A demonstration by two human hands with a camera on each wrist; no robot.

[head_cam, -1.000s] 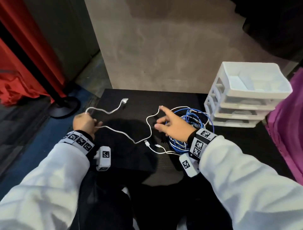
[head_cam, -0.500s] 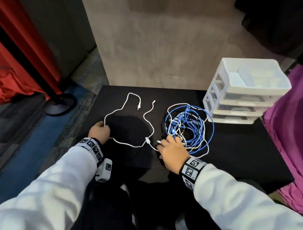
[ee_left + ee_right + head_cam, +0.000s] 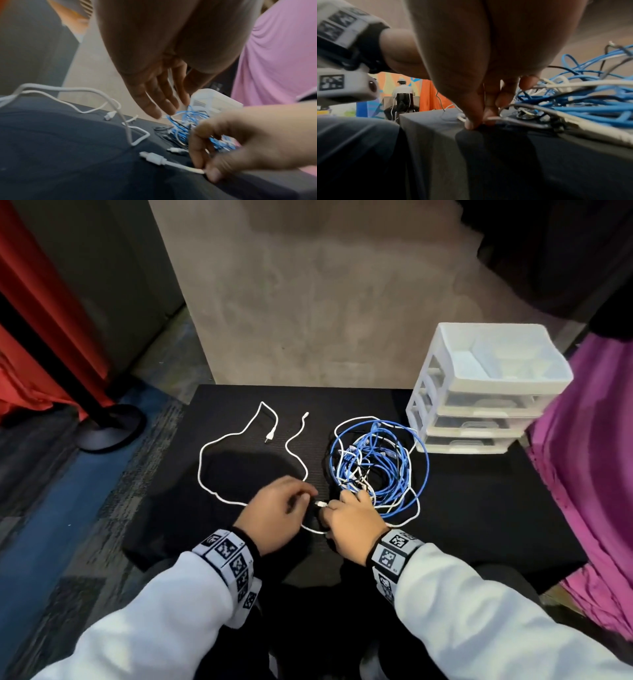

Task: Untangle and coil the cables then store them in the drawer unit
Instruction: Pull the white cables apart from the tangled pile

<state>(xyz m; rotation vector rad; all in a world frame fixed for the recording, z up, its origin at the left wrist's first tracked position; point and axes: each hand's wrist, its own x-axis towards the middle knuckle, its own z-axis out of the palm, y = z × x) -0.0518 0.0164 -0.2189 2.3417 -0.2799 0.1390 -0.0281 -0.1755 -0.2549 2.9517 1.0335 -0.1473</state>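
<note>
A loose white cable (image 3: 205,453) lies in a wide loop on the black table (image 3: 479,508), both ends pointing to the far side. Right of it sits a tangle of blue, white and black cables (image 3: 376,463). My right hand (image 3: 329,508) pinches a white cable just behind its plug (image 3: 154,157) between thumb and forefinger, at the tangle's near edge; the pinch (image 3: 476,121) presses on the tabletop. My left hand (image 3: 303,498) hovers close beside it with relaxed fingers (image 3: 154,108) and holds nothing. The white three-drawer unit (image 3: 479,405) stands at the far right, drawers closed.
A black stand base (image 3: 106,426) and a red curtain are on the floor to the left. Magenta cloth (image 3: 582,474) hangs along the table's right edge. A concrete wall rises behind the table. My lap is under the near edge.
My left hand let go of the white loop and moved right to sit beside my right hand. My right hand settled into a pinch on the white cable end.
</note>
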